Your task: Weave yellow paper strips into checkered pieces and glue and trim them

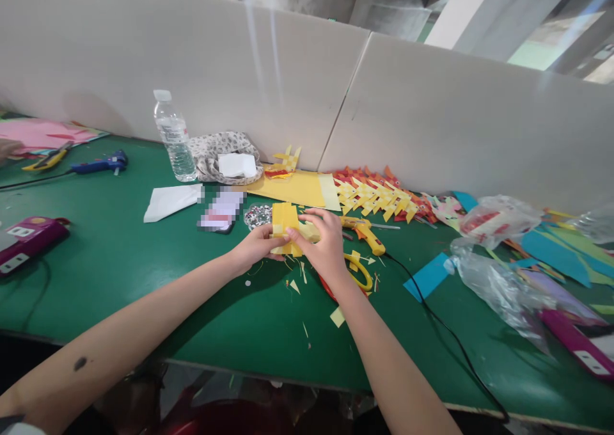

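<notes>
A yellow woven paper piece point(286, 217) is held up over the green table between both hands. My left hand point(256, 248) pinches its left lower edge, the thumb lying across the front. My right hand point(326, 240) grips it from the right, thumb on the paper and fingers bent behind. Just beyond the paper is a round tray of small shiny pieces point(258, 215), partly covered by it. Beside my right hand rests a yellow glue gun point(365, 235). Scissors with yellow and red handles point(361, 272) lie partly under my right wrist.
A water bottle point(175, 141), a patterned cloth bag point(204, 160) and a phone point(221, 210) stand or lie at back left. Finished yellow woven paper pieces point(377, 195) lie near the partition. Plastic bags point(499, 281) and a black cord point(444, 326) are on the right.
</notes>
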Demonstrator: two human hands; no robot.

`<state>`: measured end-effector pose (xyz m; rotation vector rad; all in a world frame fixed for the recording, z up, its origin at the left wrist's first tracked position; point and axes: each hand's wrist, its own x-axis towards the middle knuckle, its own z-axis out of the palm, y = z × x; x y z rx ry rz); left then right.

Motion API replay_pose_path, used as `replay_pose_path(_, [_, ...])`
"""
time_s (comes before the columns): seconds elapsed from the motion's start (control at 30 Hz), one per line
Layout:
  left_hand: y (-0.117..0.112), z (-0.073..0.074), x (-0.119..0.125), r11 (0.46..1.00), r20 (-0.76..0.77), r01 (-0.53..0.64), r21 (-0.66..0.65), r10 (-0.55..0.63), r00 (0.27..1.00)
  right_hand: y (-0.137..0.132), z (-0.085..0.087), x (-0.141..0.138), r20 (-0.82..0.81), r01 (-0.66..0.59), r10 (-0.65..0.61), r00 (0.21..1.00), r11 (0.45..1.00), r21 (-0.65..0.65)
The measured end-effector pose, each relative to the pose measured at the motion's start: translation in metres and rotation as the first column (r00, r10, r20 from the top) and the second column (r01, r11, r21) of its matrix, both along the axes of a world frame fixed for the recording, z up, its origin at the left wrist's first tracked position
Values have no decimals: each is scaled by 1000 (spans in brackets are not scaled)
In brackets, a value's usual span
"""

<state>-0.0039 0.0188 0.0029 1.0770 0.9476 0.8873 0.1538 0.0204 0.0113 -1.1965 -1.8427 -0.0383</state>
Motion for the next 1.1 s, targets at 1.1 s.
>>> replay_pose_path(1.1, [12,-7,-6,952,142,-303,-35,304,942,3,-2,4,-290,-13,-85,953,947,-320])
